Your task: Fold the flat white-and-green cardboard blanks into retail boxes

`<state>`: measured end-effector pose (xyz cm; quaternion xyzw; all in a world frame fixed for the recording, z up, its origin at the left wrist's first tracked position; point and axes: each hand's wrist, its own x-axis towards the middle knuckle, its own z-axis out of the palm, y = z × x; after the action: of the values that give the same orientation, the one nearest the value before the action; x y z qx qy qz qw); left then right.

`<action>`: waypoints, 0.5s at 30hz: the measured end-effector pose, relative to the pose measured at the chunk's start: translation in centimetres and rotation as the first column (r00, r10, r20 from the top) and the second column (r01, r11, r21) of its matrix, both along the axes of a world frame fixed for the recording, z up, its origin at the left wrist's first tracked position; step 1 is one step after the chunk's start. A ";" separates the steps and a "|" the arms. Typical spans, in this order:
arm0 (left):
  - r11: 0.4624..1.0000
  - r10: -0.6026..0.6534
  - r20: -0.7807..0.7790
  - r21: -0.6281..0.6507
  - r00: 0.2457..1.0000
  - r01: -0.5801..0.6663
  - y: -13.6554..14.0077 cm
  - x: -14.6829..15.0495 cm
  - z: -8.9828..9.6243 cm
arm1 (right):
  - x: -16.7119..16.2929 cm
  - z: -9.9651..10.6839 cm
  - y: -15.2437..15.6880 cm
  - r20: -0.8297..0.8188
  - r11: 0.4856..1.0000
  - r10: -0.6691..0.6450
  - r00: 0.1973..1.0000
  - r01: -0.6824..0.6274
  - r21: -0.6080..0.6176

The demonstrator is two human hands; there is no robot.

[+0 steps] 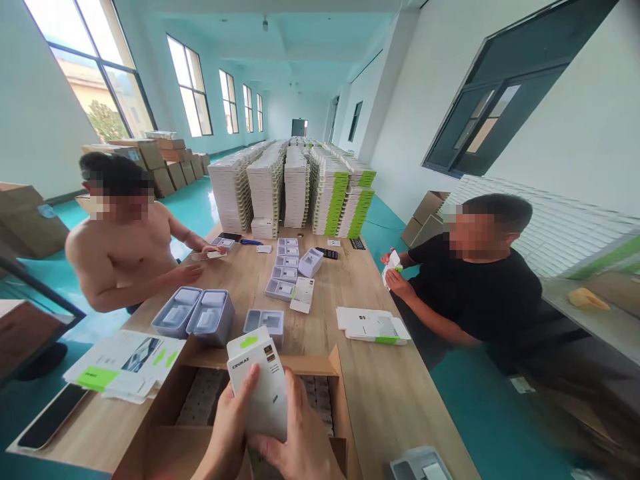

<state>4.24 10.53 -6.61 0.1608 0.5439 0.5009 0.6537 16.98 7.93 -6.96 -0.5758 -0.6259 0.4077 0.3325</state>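
The left hand (235,417) clasps a white box (264,390), thumb on its front; the right hand (303,427) grips its opposite side. They hold it above an open cardboard carton (313,365). I'd judge the step as handling this box; moving it calls for light, even pressure.

Long room, white walls (415,120), glossy teal floor (457,403). Row of tall bright windows (189,87) left, dark-framed window (530,57) right, dark opening (299,128) far end. Wood-grain tabletop (383,383) near centre.
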 end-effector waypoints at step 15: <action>0.975 -0.028 0.053 -0.219 0.998 0.039 3.7 -6.3 -8.0 | 14.4 -5.3 22.9 0.102 0.797 -0.555 0.826 0.563 -0.218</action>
<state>-2.03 14.26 -14.58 0.0840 0.5767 0.4302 0.6894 31.40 30.79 -12.28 -0.7768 -0.3799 0.3543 0.3559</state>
